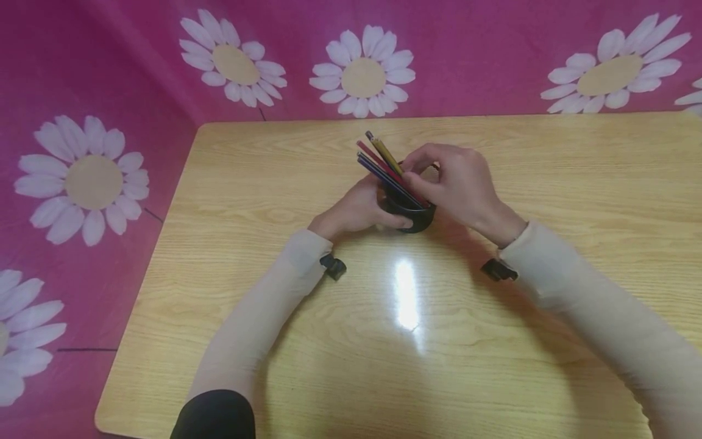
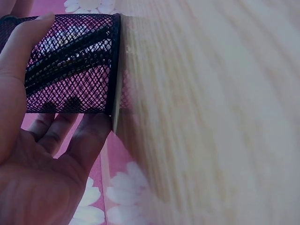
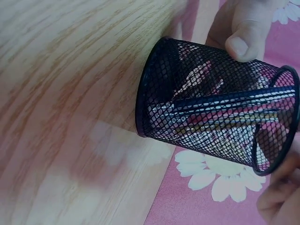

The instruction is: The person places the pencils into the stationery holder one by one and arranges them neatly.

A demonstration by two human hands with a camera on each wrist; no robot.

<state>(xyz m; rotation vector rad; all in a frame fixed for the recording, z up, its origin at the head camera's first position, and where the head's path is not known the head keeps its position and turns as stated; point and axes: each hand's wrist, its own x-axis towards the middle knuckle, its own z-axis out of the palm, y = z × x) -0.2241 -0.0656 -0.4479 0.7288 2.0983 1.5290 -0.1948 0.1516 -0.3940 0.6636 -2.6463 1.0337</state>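
A black mesh pencil cup (image 1: 419, 221) stands upright on the table, and my left hand (image 1: 359, 204) grips its side. In the left wrist view the thumb and fingers of the left hand (image 2: 51, 164) curl round the mesh wall. Several pencils (image 1: 384, 167), dark blue, red and yellow, lean leftward out of the cup. My right hand (image 1: 460, 180) is over the rim, with thumb and forefinger pinching at the pencils near the yellow one. Through the mesh of the cup (image 3: 211, 140), the right wrist view shows the pencils' lower ends near the base.
The light wood table (image 1: 329, 366) carries a bright glare spot in front of the cup. A pink cloth with white daisies (image 1: 471, 55) hangs behind the table's back edge and along its left side. Dark straps hang at both wrists.
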